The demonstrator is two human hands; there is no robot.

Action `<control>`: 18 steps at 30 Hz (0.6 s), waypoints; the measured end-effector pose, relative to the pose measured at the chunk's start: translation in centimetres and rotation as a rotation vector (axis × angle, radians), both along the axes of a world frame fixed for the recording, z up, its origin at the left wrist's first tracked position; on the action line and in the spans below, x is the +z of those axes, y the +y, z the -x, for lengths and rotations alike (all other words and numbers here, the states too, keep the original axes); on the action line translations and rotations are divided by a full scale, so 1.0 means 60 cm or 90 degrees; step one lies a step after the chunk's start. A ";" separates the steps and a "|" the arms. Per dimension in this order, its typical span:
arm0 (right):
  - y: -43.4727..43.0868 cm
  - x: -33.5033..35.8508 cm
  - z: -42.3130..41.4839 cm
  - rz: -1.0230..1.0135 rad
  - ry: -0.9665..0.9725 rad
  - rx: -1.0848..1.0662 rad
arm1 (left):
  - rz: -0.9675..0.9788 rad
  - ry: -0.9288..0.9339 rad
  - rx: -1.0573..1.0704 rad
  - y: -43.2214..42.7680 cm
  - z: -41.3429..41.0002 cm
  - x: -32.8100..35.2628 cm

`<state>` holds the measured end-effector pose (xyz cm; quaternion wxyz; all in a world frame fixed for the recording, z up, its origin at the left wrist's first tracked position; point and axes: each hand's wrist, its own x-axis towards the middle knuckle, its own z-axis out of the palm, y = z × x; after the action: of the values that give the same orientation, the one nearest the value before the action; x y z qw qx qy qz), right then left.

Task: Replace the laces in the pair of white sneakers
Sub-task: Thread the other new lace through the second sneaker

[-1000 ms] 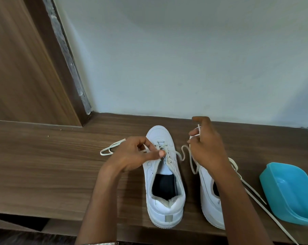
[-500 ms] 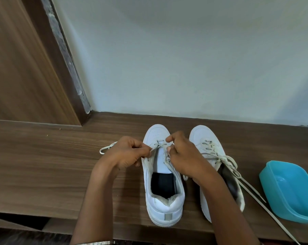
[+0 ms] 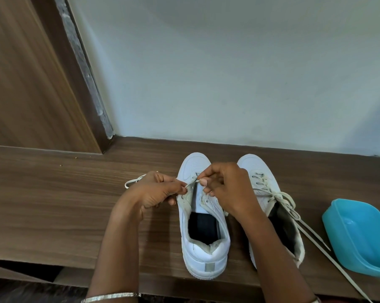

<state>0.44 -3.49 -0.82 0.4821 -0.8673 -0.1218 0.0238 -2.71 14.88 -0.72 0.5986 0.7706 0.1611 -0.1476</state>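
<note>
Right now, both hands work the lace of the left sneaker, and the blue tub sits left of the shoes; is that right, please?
Not quite: the head view shows the blue tub right of the shoes. The left hand and right hand do work the lace of the left sneaker.

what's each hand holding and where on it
The left hand and right hand each pinch the lace just above the left sneaker's front eyelets.
</note>
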 end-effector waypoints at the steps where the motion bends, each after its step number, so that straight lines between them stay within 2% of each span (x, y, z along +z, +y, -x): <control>1: 0.001 -0.004 -0.001 0.034 -0.023 -0.001 | 0.004 -0.002 0.001 -0.001 0.001 0.001; 12: 0.008 -0.014 -0.003 0.116 -0.026 0.000 | 0.039 -0.019 0.006 -0.003 0.003 0.002; 18: 0.014 -0.022 0.000 0.105 -0.014 -0.027 | 0.075 -0.045 -0.012 0.000 0.003 -0.003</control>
<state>0.43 -2.67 -2.16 0.4080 -0.9066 -0.1064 0.0144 -2.89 14.89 -0.91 0.6469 0.7402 0.1236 -0.1352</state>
